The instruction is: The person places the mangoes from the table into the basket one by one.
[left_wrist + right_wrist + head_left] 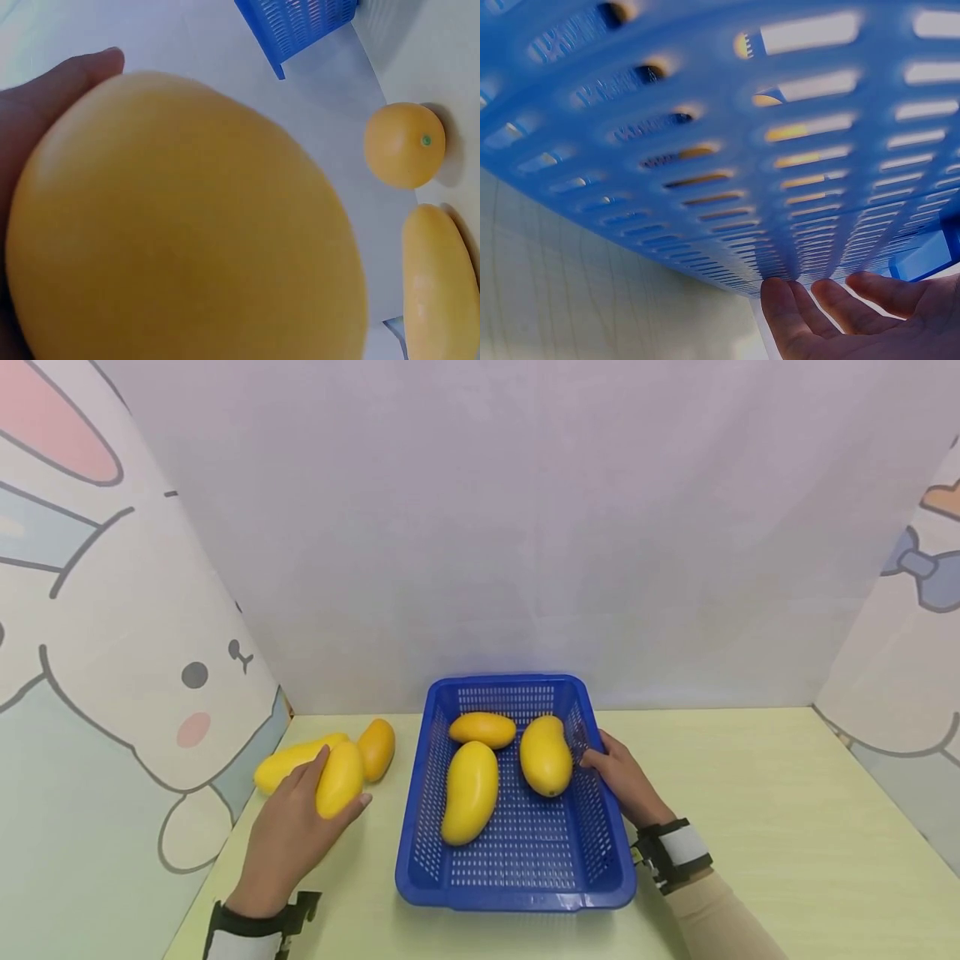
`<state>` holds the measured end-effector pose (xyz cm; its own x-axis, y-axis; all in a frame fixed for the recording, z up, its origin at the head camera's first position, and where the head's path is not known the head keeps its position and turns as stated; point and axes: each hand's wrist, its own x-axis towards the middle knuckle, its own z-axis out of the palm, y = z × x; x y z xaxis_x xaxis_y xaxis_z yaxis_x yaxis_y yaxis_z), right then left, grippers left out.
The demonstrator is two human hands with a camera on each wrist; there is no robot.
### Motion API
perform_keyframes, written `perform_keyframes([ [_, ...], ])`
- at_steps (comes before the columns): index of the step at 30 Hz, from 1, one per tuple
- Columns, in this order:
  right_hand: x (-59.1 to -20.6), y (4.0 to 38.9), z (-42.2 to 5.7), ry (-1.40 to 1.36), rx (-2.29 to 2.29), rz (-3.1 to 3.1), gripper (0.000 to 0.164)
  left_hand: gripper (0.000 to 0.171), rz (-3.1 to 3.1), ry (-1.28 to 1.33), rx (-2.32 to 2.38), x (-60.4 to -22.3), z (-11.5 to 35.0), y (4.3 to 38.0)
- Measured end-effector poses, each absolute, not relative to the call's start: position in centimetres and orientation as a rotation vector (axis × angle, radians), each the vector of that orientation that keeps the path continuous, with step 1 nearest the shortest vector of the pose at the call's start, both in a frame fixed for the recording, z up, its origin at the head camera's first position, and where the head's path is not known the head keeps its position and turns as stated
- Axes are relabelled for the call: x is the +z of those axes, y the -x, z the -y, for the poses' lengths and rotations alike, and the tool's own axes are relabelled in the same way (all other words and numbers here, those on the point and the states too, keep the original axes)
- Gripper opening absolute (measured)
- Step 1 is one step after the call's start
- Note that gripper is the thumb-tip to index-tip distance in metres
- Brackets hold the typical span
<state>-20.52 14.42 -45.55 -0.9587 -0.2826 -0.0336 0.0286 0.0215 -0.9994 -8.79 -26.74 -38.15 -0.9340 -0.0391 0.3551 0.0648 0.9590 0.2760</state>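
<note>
Left of the basket [517, 900], the left hand [294, 837] is bent into a grip, thumb [347, 820] extended toward the basket. The right hand [628, 783] grips the basket's right wall, fingers [782, 311] outside; its sleeved forearm [714, 914] slants away nearward.

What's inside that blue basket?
A small mango at the far end, a larger mango nearer, and a third mango at right. They cover parts of the basket floor, unseen here.
</note>
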Motion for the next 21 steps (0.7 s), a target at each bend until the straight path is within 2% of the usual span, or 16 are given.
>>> perform_keyframes([
  [21,-45.4,20.7,-14.3,0.250,-2.020,-2.074,0.061,0.082,2.589,0.129,-0.444,-36.7,24.2,7.4],
])
